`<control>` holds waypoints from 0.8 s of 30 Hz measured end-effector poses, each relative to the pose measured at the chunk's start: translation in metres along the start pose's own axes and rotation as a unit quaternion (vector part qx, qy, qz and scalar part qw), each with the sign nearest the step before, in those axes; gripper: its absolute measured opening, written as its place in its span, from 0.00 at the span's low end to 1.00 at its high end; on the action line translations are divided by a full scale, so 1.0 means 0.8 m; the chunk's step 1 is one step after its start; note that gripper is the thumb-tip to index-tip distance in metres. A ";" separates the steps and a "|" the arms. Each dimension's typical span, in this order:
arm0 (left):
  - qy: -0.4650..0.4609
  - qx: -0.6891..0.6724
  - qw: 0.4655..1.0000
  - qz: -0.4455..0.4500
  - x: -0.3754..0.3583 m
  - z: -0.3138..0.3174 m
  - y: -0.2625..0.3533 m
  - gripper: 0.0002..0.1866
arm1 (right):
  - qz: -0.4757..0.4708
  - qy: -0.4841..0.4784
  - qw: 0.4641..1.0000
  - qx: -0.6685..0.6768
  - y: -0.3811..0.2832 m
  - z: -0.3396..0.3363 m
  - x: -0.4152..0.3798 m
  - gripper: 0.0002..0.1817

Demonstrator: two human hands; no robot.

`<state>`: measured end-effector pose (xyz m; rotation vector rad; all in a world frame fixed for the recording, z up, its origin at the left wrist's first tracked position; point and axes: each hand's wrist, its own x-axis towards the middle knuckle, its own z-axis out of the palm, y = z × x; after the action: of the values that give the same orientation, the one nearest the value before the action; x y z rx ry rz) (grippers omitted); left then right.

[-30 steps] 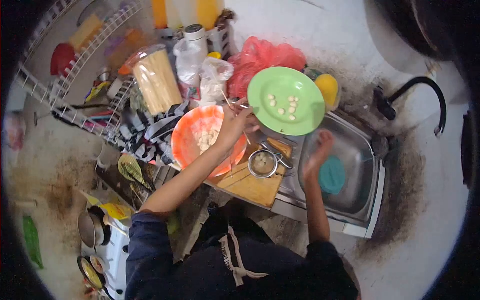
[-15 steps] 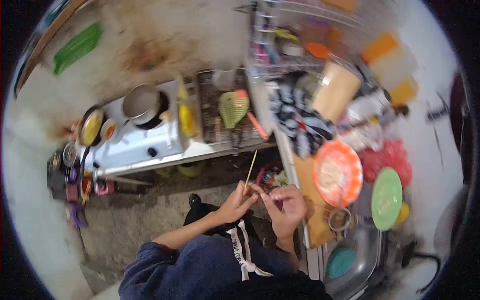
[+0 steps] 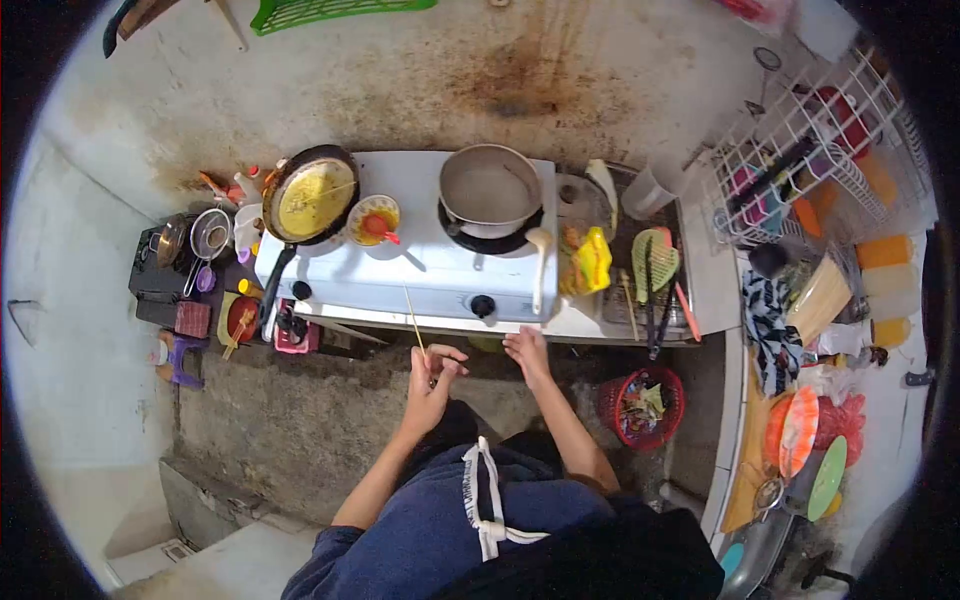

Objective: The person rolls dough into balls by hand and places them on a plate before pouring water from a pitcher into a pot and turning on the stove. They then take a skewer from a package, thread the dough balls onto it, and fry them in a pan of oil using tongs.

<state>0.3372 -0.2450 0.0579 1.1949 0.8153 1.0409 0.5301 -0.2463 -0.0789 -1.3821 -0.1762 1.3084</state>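
Note:
A thin wooden skewer (image 3: 414,318) points up from my left hand (image 3: 430,385), whose fingers are closed around its lower end. My right hand (image 3: 530,357) is at the stove's front edge, fingers apart and holding nothing. Both hands are in front of the white stove (image 3: 400,275). On its left side sits a black frying pan (image 3: 285,232) with a flat yellow egg-like layer (image 3: 312,198) in it and a thin stick across it. Beside the pan stands a small bowl (image 3: 354,232) with a red spoon (image 3: 377,224). A grey pot (image 3: 490,185) rests on the right burner.
A pale ladle (image 3: 540,270) lies right of the pot. Farther right are a yellow packet (image 3: 594,262), a green slotted turner (image 3: 655,255) and black tongs (image 3: 657,315). A red basket (image 3: 608,410) with scraps stands on the floor. The right counter holds an orange-and-white plate (image 3: 797,432).
My view has swung left to face the stove. My hands, close together before, are now apart. The skewer is still in my left hand, and my right hand has opened.

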 end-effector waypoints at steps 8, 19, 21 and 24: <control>-0.021 0.047 0.999 -0.002 0.108 -0.078 0.006 0.09 | 0.197 -0.133 0.892 0.385 0.078 0.068 0.083 0.17; -0.042 -0.047 0.996 -0.065 0.123 -0.085 -0.019 0.12 | 0.169 -0.075 0.850 0.493 0.057 0.086 0.077 0.10; -0.048 -0.036 0.996 -0.073 0.126 -0.084 -0.018 0.12 | 0.194 -0.066 0.844 0.495 0.055 0.082 0.077 0.10; -0.043 -0.034 0.995 -0.078 0.129 -0.086 -0.014 0.11 | 0.203 -0.003 0.843 0.498 0.052 0.089 0.080 0.09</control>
<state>0.3109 -0.1258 0.0355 1.0930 0.7858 0.8772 0.4770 -0.1703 -0.1266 -0.5055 0.7518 1.4157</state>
